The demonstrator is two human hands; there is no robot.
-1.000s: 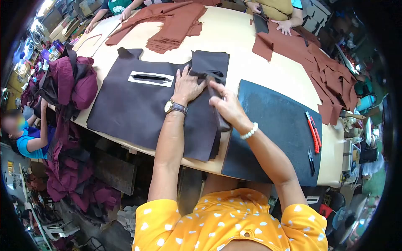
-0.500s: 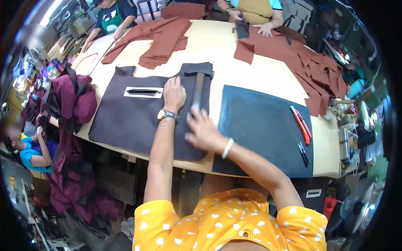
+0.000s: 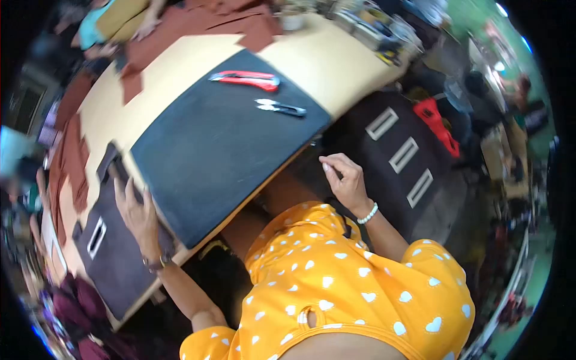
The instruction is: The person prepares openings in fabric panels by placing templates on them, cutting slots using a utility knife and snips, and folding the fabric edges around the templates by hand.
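My left hand (image 3: 137, 216), a watch on its wrist, is over the right edge of the dark brown fabric stack (image 3: 117, 249), fingers stretched out. Beyond its fingertips lies the hammer (image 3: 115, 172), partly hidden and blurred. A dark slot piece on a white rectangle (image 3: 96, 237) lies on the stack. My right hand (image 3: 347, 185), wearing a white bead bracelet, is in the air off the table's front edge. Its fingers are curled in with nothing visible in them. It is nearest to dark panels (image 3: 393, 180) bearing three white rectangular frames, lower down beside the table.
A black cutting mat (image 3: 222, 150) on the table (image 3: 318, 57) carries a red utility knife (image 3: 246, 79) and thread snips (image 3: 281, 108). Rust-brown cloth (image 3: 180, 24) lies at the far side near a co-worker's hand (image 3: 146, 27). Maroon fabric (image 3: 78, 303) hangs at left.
The view has swung to the right. My right hand has left the fabric stack beside the hammer and moved off the table's front edge toward the dark panels. My left hand stays over the stack.
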